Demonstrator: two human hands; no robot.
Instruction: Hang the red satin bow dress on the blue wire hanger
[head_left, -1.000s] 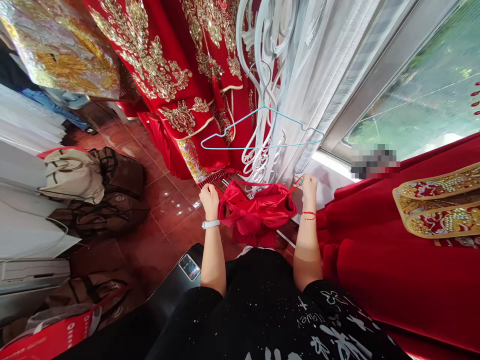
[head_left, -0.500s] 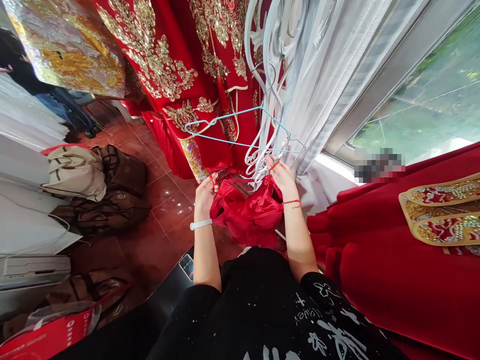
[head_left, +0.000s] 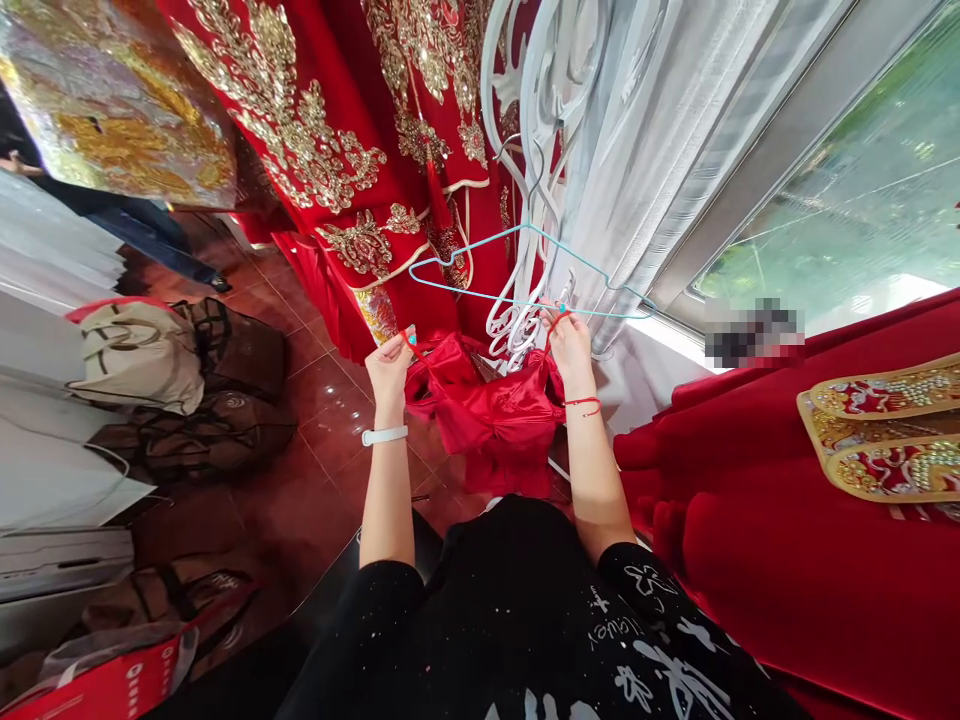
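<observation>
A shiny red satin garment [head_left: 495,405] with thin straps and shaped cups hangs between my two hands. My left hand [head_left: 390,368] is closed, pinching the red strap at the garment's left. Another red strap is gripped by the closed fingers of my right hand [head_left: 570,348], at the other side. Just above hangs a thin light-blue wire hanger [head_left: 480,294], its hook up at the white scrolled metalwork. The fingertips of my right hand overlap its lower bar; whether they touch it I cannot tell. The garment's lower end falls toward the floor, partly hidden by my shirt.
Red gowns with gold embroidery [head_left: 300,130] hang ahead, beside a white scrolled metal rack [head_left: 551,60] and pale curtains [head_left: 637,130]. Red velvet clothing [head_left: 750,520] is close at right, under a window [head_left: 847,170]. Bags [head_left: 142,350] sit at left; a person's legs [head_left: 150,230] show behind.
My left hand has moved left, drawing its strap outward and spreading the garment. The hanger has swung right. My right hand has shifted only slightly. The person at far left has shifted right.
</observation>
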